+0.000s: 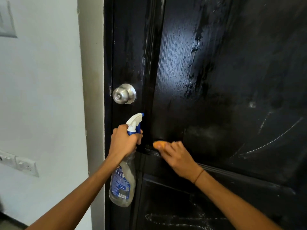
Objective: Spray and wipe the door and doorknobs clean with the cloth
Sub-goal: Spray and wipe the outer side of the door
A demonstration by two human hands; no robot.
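The left hand [123, 141] gripped the neck of a clear, nearly empty spray bottle [122, 183]. The right hand [178, 157] pressed an orange cloth [159, 144], fingers curled on it, against the black door [216, 80] below the doorknob [124, 93].

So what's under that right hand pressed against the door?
An orange cloth peeks out past the fingers of the right hand, held against the black door at the ledge between its panels. The hand covers most of the cloth, so its full shape stays hidden.

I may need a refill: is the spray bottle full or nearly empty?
Nearly empty: the clear bottle shows no liquid except perhaps at its bottom.
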